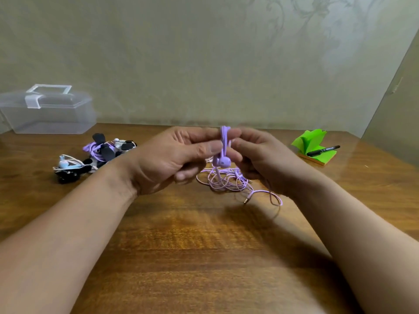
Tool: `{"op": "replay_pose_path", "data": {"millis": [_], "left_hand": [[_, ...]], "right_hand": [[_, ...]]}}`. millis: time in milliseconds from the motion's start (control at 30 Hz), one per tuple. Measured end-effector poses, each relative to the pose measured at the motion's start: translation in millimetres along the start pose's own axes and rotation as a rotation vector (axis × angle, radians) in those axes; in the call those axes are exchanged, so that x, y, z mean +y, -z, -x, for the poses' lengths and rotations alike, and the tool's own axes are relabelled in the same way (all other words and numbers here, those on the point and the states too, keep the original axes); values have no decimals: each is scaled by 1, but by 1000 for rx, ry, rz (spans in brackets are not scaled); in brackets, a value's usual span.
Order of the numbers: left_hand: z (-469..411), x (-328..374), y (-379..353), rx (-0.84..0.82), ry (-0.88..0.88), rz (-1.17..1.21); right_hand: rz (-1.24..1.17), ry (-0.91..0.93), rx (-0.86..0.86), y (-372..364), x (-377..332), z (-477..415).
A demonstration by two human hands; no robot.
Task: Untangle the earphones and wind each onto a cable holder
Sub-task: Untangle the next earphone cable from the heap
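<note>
Left hand (172,159) and right hand (267,159) pinch purple earphones (223,163) between curled fingers (210,150), tangled cable (226,183) dangling onto wooden table (204,257)

Your varnished wood surface (204,245) shines glossy across the bottom of the frame, its grain clear and the light reflecting off it. At centre, your lilac earphones (223,163) show smooth plastic buds with a soft sheen and a thin, rubbery-looking cable ending in a bright metal plug (246,200). Upper left, a storage box (47,114) of clear, slightly frosted plastic. At right, matt green paper notes (310,141) and a black plastic marker (323,151). Behind, the wall (204,53) looks matt and faintly patterned.
</note>
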State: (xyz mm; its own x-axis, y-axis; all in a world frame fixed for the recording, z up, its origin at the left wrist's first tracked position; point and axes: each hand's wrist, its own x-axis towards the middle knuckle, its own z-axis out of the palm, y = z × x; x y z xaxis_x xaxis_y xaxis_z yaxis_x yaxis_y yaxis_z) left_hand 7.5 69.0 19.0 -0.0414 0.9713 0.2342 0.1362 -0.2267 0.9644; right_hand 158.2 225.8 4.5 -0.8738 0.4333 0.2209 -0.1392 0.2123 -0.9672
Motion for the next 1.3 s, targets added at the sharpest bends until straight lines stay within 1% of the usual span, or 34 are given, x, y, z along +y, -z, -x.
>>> {"op": "replay_pose_path", "data": {"millis": [67,133,233,367,433,500,567,633,700,767,833,900,1000,1067,1167,1233,1300], "left_hand": [[-2,0,5,112,-20,82],[-4,-1,9,204,-30,78],[-6,-2,11,310,-14,34],[-5,-1,6,392,-23,-91],[-5,-4,3,392,-35,-210],[-5,-8,5,351,-47,-411],[-1,-8,6,234,-23,-609],[1,-5,7,140,2,-693],[3,-1,7,70,57,-613],[5,3,6,-27,126,-427],[7,6,5,-122,114,-224],[8,7,4,-129,56,-33],[3,5,6,-15,-11,132],[-2,3,9,124,-45,141],[-7,-1,12,363,-55,17],[-8,-2,11,424,-42,-95],[-6,-2,7,415,-37,-172]], "right_hand": [[80,1,-57,-9,4,1],[182,-9,-89,-17,4,4],[320,7,-112,-22,-2,9],[449,15,-134,-22,-10,11],[507,21,-131,-20,-14,12],[554,30,-93,-16,-18,12],[560,49,-55,-10,-24,13],[522,55,-36,-5,-29,14],[387,29,-31,1,-32,15],[180,5,-38,4,-34,14],[26,-8,-43,6,-33,13],[-34,-15,-27,4,-27,10],[58,2,38,-4,-11,4],[231,46,67,-11,-3,2],[431,79,26,-24,-4,6],[530,114,-5,-29,-8,10],[618,151,2,-30,-13,11]]}}
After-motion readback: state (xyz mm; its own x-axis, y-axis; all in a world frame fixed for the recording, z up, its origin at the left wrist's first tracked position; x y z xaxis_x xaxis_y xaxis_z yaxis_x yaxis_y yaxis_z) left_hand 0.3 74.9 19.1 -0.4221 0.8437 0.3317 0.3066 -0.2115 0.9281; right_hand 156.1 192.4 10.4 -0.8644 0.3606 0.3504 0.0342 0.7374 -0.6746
